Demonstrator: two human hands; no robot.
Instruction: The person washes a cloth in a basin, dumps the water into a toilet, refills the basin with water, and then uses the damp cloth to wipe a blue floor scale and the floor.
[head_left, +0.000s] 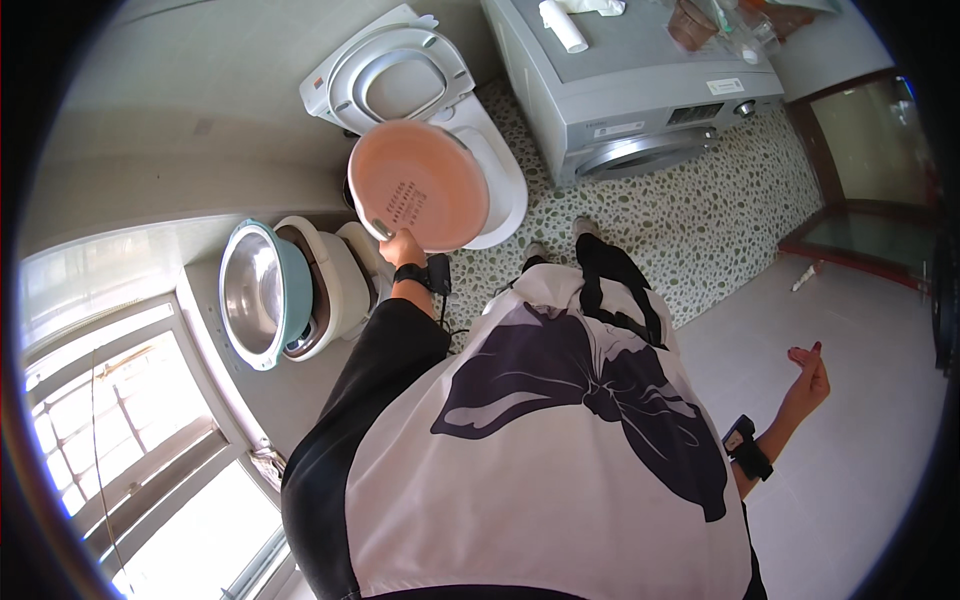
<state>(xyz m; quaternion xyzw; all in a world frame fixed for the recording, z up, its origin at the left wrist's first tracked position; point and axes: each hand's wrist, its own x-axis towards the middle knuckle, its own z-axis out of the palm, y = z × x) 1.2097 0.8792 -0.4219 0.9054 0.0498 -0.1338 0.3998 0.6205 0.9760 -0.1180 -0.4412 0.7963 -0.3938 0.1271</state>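
Floor [740, 230], pebble-patterned, green and white. Washing machine [550, 75], grey, front-loading, round door on the front. Toilet [507, 180], white, near the washing machine, seat raised. Basins [338, 265], pale, beside the wall; next to them, a teal basin [292, 285], tipped on its side, a shiny metal bowl [250, 290] within. Bucket [430, 170], salmon pink, dark print inside, mouth turned toward the viewer, seen over the toilet and hiding part of it; contact between the two cannot be told. Left hand [401, 250], clamped on the bucket's near rim, black strap at the wrist. Right hand [810, 378], well apart at the right, nothing visible in it, fingers bent; whether the tips meet cannot be told.
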